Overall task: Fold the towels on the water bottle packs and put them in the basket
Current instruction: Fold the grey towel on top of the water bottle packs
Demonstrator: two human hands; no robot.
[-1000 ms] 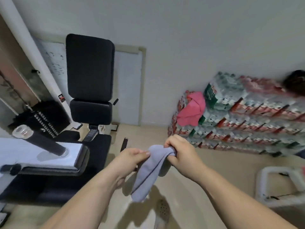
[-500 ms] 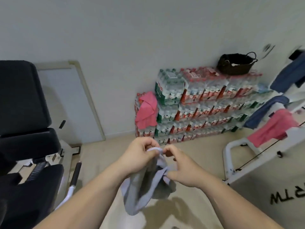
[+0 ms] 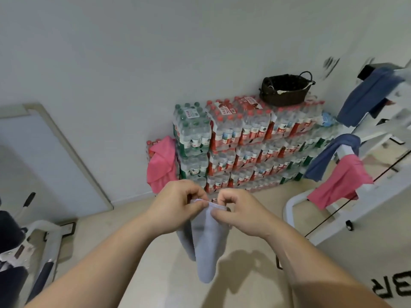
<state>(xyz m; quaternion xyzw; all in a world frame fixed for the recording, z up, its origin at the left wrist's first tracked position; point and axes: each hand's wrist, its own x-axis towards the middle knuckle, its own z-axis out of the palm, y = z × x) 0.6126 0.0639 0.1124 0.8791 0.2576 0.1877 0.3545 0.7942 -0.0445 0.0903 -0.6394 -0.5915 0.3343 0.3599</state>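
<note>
A pale grey cloth towel (image 3: 205, 247) hangs in the air in front of the stacked shrink-wrapped water bottle packs (image 3: 244, 138), well short of them. The left hand (image 3: 178, 207) pinches the towel's top hem between thumb and fingertips. The right hand (image 3: 242, 214) does the same just beside it, so each grip is closed on the fabric. Holding the hem at two close points lets the rest drop straight down in a narrow, doubled length. That suggests a fold is being lined up edge to edge.

A dark woven basket (image 3: 285, 90) with wire handles sits on top of the packs towards their right end, which is where the folded towel should go. A pink towel (image 3: 161, 165) is draped, unfolded, over the low left end of the packs and is likely the next one. To the right of the packs stands a white drying rack (image 3: 289, 210) carrying blue and pink cloths.
</note>
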